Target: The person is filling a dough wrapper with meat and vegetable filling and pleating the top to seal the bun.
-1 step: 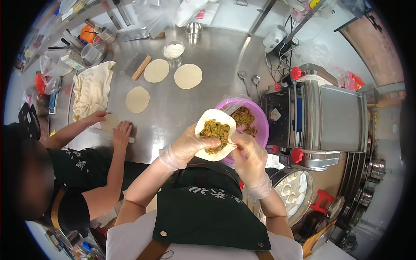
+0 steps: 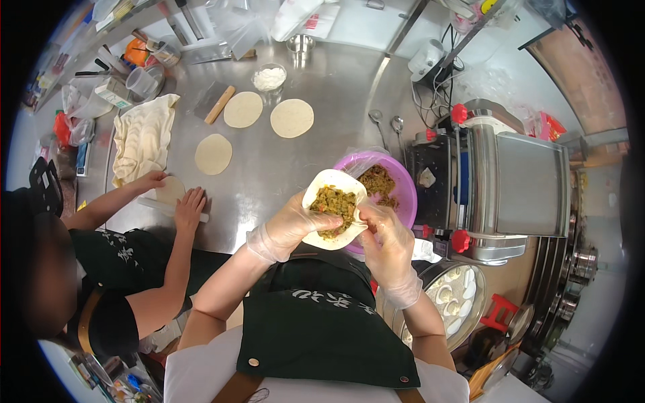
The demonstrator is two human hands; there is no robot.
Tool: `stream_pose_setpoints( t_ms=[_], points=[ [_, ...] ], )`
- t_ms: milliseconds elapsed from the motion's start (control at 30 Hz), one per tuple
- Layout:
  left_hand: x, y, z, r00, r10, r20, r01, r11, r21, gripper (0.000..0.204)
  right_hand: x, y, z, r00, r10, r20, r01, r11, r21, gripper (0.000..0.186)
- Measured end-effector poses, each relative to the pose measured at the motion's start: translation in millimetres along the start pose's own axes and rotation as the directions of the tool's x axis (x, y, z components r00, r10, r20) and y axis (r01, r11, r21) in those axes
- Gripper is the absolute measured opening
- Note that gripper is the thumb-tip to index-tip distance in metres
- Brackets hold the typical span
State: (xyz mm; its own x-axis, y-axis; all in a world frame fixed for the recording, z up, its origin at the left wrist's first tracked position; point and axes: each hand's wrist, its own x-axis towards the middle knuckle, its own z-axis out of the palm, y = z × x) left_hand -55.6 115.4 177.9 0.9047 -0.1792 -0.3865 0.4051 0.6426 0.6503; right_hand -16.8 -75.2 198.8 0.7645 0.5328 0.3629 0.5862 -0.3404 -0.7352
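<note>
A round dough wrapper [image 2: 317, 195] heaped with chopped green-brown filling [image 2: 334, 201] is held up over the table's near edge. My left hand [image 2: 290, 225], in a clear plastic glove, cups it from the left, thumb pressed on the filling. My right hand [image 2: 388, 242], also gloved, pinches the wrapper's right rim between thumb and fingers, where a small fold shows. Just behind my right hand stands a pink bowl [image 2: 407, 195] with more filling, partly hidden by the wrapper and that hand.
At left, a co-worker's hands [image 2: 190, 205] work a dough round with a rolling pin [image 2: 161, 207]. Flat dough rounds [image 2: 291, 118], a cloth-like dough pile [image 2: 142, 141] and a bowl of white paste [image 2: 269, 78] lie beyond. A roller machine [image 2: 490, 181] and a tray of buns [image 2: 476, 316] stand right.
My right fingers have shifted very slightly at the wrapper's rim. The co-worker's hands and rolling pin have moved a little. Otherwise the scene looks the same.
</note>
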Motion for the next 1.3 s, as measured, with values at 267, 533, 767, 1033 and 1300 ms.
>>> stream_pose_setpoints(
  t_ms=[267,533,767,1033,1300],
  points=[
    [5.1,0.3,-5.1,0.999,-0.026,0.035,0.022,0.995,0.097,0.052,6.1,10.3,-3.3,0.992,-0.123,-0.023,0.120,0.985,-0.122,0.050],
    [6.0,8.4,1.9,0.999,-0.048,0.025,0.044,0.988,0.148,0.045,2.9,0.3,2.0,0.987,0.114,-0.112,-0.109,0.993,0.055,0.035],
    [8.7,-1.7,6.6,0.998,-0.046,0.036,0.038,0.982,0.186,0.044,-13.2,18.7,-7.7,0.997,-0.069,0.019,0.071,0.995,-0.075,0.038],
    [9.9,-5.7,19.0,0.995,-0.084,0.055,0.065,0.956,0.287,0.054,-22.4,15.2,-16.4,0.953,0.303,0.026,-0.303,0.943,0.137,0.038],
    [11.1,5.3,29.4,0.977,-0.147,0.157,0.084,0.932,0.354,0.046,-31.0,14.2,-30.3,0.994,-0.081,0.077,0.093,0.982,-0.167,0.034]
  ],
)
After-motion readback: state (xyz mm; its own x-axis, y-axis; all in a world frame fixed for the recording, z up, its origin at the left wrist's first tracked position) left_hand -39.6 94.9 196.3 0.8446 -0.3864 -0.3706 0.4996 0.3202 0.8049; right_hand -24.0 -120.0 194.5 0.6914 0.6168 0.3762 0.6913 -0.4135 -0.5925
